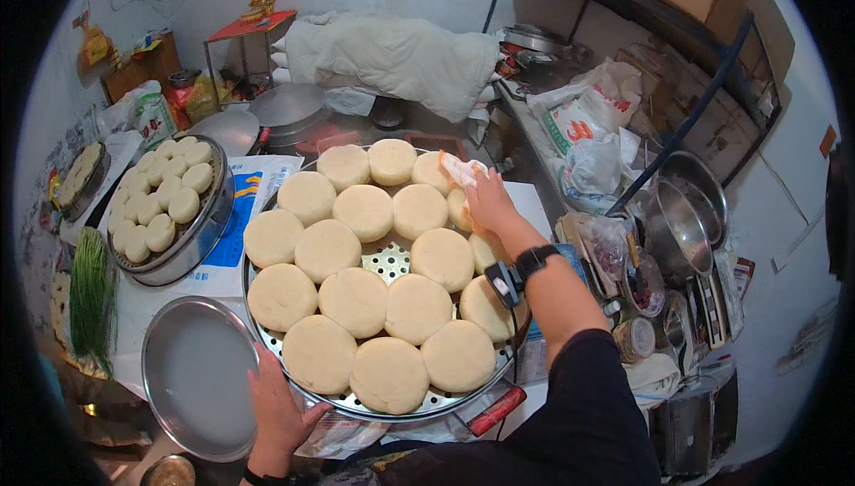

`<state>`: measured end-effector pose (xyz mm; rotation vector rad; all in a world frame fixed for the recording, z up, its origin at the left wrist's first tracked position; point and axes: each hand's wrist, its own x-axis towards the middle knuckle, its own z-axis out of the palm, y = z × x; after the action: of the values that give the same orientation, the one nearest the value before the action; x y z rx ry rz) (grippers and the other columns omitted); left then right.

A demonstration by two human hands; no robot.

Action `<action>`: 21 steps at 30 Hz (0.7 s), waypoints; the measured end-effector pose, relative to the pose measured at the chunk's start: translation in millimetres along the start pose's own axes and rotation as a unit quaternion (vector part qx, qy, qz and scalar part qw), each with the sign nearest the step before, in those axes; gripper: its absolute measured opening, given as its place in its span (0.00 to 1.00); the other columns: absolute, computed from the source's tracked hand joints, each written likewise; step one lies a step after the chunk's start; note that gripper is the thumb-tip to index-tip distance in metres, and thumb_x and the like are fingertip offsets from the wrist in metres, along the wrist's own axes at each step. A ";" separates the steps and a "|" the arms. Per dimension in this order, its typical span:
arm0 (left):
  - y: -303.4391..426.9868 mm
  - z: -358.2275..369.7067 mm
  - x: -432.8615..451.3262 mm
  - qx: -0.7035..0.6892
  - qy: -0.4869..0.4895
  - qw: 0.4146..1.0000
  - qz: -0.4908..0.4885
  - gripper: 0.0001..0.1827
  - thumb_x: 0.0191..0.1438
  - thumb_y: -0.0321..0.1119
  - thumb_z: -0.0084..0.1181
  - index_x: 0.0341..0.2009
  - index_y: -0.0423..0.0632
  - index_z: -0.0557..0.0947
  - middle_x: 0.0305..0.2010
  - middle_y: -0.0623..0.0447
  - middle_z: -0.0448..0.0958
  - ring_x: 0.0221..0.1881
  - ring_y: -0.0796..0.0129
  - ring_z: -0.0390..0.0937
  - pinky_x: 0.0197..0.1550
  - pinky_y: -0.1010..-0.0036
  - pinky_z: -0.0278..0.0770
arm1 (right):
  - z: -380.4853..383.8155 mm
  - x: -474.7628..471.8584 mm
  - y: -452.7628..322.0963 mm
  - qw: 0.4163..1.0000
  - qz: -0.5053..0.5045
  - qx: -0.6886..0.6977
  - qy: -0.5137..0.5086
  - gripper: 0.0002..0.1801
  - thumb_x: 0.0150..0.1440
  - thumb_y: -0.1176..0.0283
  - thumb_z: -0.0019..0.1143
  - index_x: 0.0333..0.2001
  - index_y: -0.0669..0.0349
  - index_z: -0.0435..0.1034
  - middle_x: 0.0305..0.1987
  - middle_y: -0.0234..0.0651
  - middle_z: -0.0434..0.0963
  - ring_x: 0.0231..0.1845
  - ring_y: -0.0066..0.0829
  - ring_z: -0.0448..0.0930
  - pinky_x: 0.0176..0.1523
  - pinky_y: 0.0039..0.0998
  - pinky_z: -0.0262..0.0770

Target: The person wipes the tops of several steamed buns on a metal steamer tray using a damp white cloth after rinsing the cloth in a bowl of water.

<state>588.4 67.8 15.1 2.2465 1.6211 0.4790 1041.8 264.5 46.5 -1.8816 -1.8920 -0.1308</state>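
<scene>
Before me lies a large round perforated metal steamer tray bearing several thick round pale dough cakes. My right hand reaches across to the tray's far right side. It grips a white cloth with orange edging, which touches the cakes there and partly hides them. At the near left, my left hand has its fingers apart, with the thumb by the tray's rim and the fingertips beside a metal basin. Cloudy whitish liquid stands in the basin. A red handle sticks out at the tray's near right.
A second steamer with smaller dough pieces stands at the left, near a bunch of green chives. Metal bowls, a jar and plastic bags line the right. A blue-framed rack leans over that side. A pale quilt covers something behind.
</scene>
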 end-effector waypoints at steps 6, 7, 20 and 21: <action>-14.4 -1.2 3.6 -0.021 0.001 1.000 -0.008 0.67 0.30 0.56 0.67 0.62 0.33 0.40 0.66 0.28 0.36 0.67 0.38 0.38 0.60 0.41 0.43 | 13.4 16.9 -35.6 0.997 -0.048 -0.051 -0.045 0.26 0.55 0.69 0.42 0.57 0.67 0.55 0.55 0.58 0.61 0.55 0.52 0.65 0.58 0.42 0.61; -18.1 -1.8 4.2 -0.024 0.003 1.000 -0.008 0.67 0.30 0.56 0.67 0.62 0.33 0.40 0.66 0.28 0.36 0.67 0.38 0.38 0.60 0.41 0.43 | 13.2 9.6 -40.8 0.987 -0.133 0.038 -0.076 0.27 0.55 0.68 0.42 0.58 0.65 0.55 0.58 0.60 0.59 0.57 0.53 0.64 0.59 0.44 0.59; -40.5 -12.4 11.3 0.013 -0.010 1.000 -0.007 0.68 0.27 0.60 0.67 0.61 0.32 0.44 0.65 0.25 0.41 0.67 0.37 0.40 0.59 0.38 0.41 | 41.5 68.2 -60.1 0.987 -0.098 -0.093 0.087 0.24 0.45 0.78 0.48 0.50 0.65 0.63 0.47 0.54 0.66 0.50 0.52 0.67 0.54 0.43 0.64; -44.1 -12.0 11.0 0.021 -0.009 1.000 0.003 0.68 0.27 0.61 0.67 0.61 0.32 0.45 0.64 0.25 0.41 0.67 0.37 0.40 0.58 0.37 0.41 | 46.5 77.7 -65.5 0.980 -0.096 -0.095 0.149 0.24 0.45 0.78 0.48 0.50 0.65 0.63 0.46 0.55 0.67 0.51 0.53 0.66 0.54 0.44 0.64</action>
<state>549.1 92.3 6.7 2.2789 1.6317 0.4300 970.3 350.2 51.8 -1.6788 -1.8979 -0.6404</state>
